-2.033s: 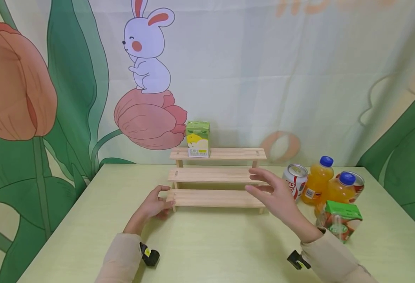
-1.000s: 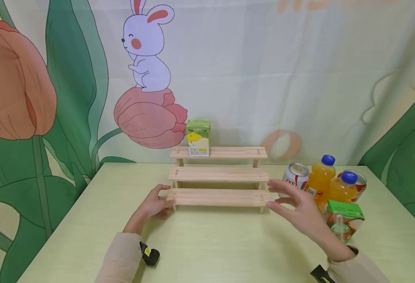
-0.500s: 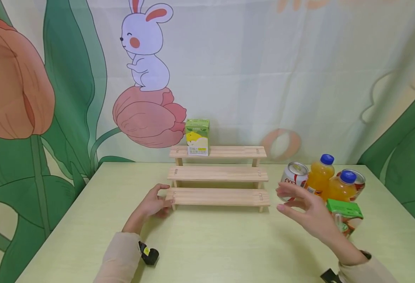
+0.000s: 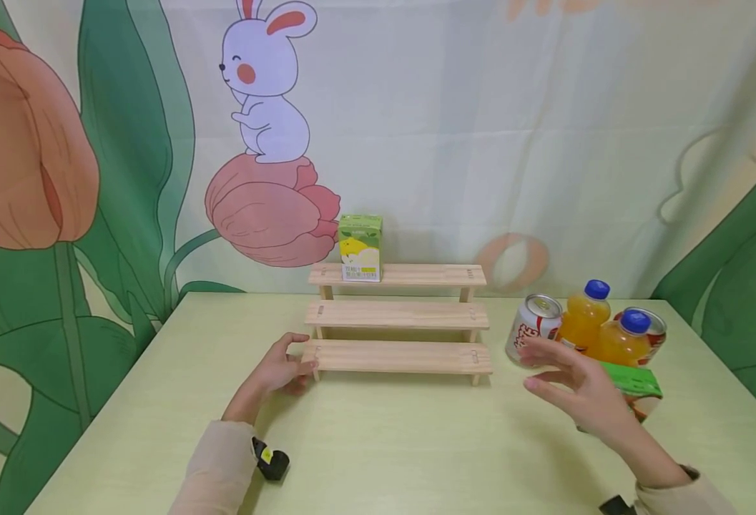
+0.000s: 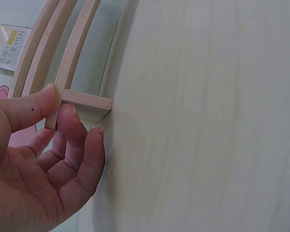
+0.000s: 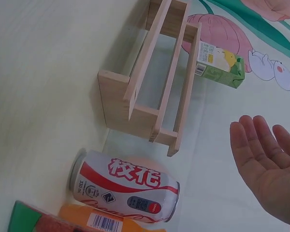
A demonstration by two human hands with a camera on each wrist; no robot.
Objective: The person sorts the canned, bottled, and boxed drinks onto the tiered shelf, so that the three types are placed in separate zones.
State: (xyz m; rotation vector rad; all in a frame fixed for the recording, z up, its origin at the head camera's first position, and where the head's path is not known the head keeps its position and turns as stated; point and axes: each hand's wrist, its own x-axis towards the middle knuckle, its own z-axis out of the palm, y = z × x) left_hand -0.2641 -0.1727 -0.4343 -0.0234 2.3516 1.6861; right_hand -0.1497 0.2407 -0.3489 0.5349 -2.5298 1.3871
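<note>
A three-tier wooden display rack [image 4: 397,356] stands on the table. My left hand [image 4: 280,368] holds the left end of its lowest board; in the left wrist view the thumb [image 5: 34,104] lies on top and curled fingers [image 5: 89,154] sit beneath. On the top tier, toward the left, a green and yellow juice carton [image 4: 361,250] stands upright. My right hand [image 4: 580,393] hovers with nothing in it, fingers apart, by a white and red soda can [image 4: 532,325]. From the head it partly covers that can and a green-topped drink carton [image 4: 640,386].
Two orange drink bottles with blue caps, a rear bottle [image 4: 583,315] and a front bottle [image 4: 624,343], stand right of the soda can. Another can [image 4: 657,332] is mostly hidden behind them. A printed curtain [image 4: 429,143] hangs behind the table [image 4: 384,443].
My right hand has moved right, from before the rack's right end to the drinks. My left hand stays at the rack's left end. The juice carton has not moved.
</note>
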